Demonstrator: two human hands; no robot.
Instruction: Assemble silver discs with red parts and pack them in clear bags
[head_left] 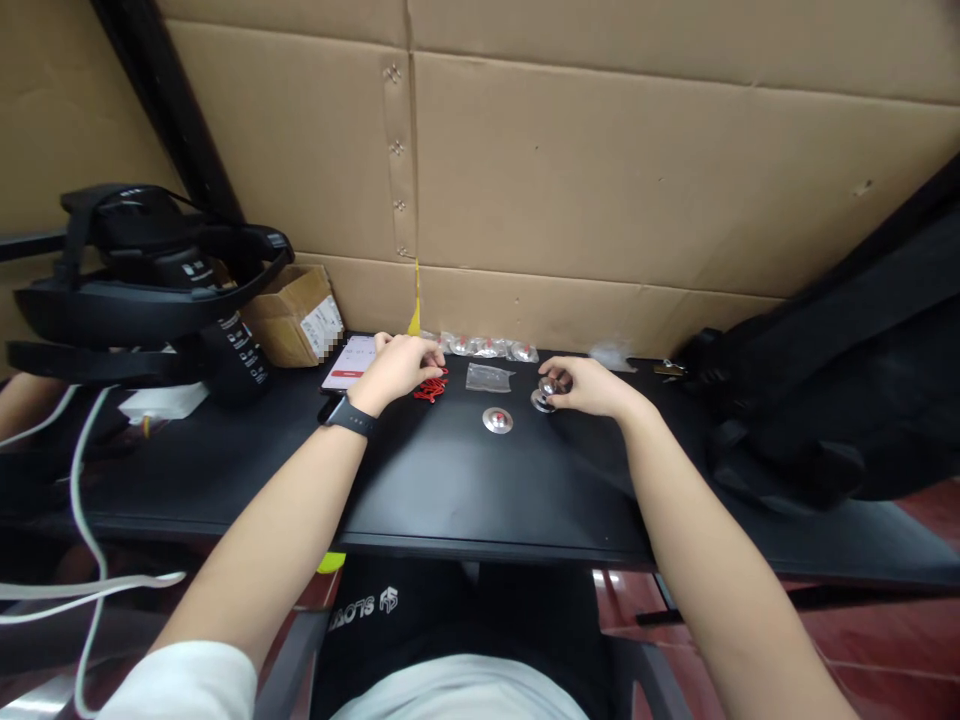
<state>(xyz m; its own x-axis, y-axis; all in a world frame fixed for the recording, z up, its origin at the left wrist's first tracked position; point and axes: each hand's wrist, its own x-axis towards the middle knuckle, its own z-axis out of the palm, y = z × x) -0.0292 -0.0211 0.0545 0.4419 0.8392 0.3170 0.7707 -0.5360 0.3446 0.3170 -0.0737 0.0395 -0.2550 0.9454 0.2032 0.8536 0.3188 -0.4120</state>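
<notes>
Head view: shiny metal discs (541,403) handled by the right hand (590,385), red cords (429,389) at the left hand (405,365).
Discs are pinched between thumb and fingers of the right hand, low over the bench (480,495), right of centre; exact count is hidden by the fingers. Left fingers are curled just above the red cords; whether a cord is gripped cannot be told. Single metal disc (497,421) with a red mark is laid flat between the hands, nearer the bench's front edge. Clear plastic bag (489,378) is laid flat behind it. Row of bagged discs (489,347) is lined up near the cardboard wall (600,180). Phone (349,363) is placed left of the cords, with the cardboard box (285,325) behind it.
</notes>
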